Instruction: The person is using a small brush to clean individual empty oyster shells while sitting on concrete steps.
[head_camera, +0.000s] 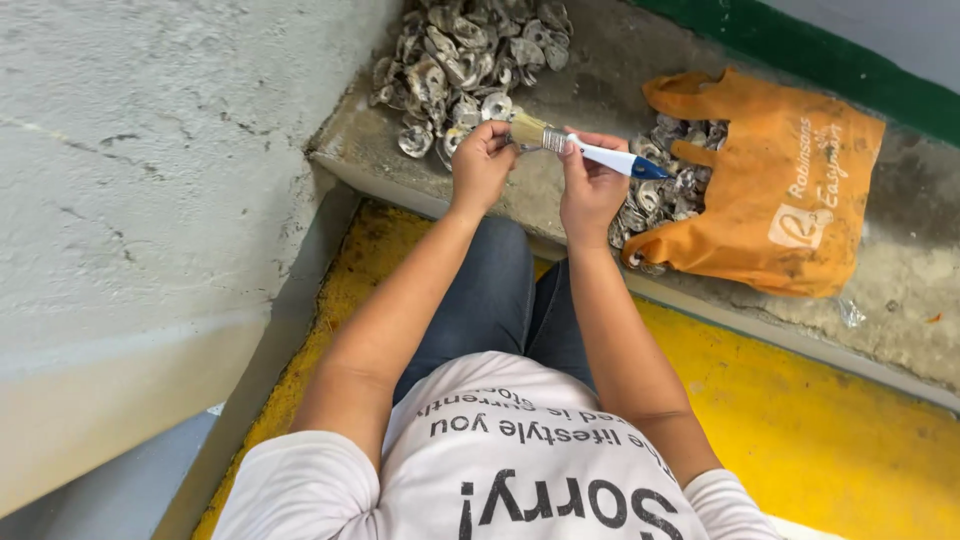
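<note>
My right hand (592, 180) grips a paintbrush (585, 148) with a white and blue handle, its pale bristles pointing left. My left hand (483, 160) is closed around a small grey shell (497, 106) held right at the bristle tips. Both hands hover over a concrete step (560, 190). A heap of grey shells (465, 55) lies on the step just beyond my left hand. An orange cloth bag (790, 200) lies on its side to the right, with more shells (665, 175) spilling from its mouth close to my right hand.
A rough grey concrete wall (150, 180) rises on the left. A yellow painted floor (800, 410) runs below the step, under my legs in blue jeans (490, 300). A green band (820, 60) borders the far wall at top right.
</note>
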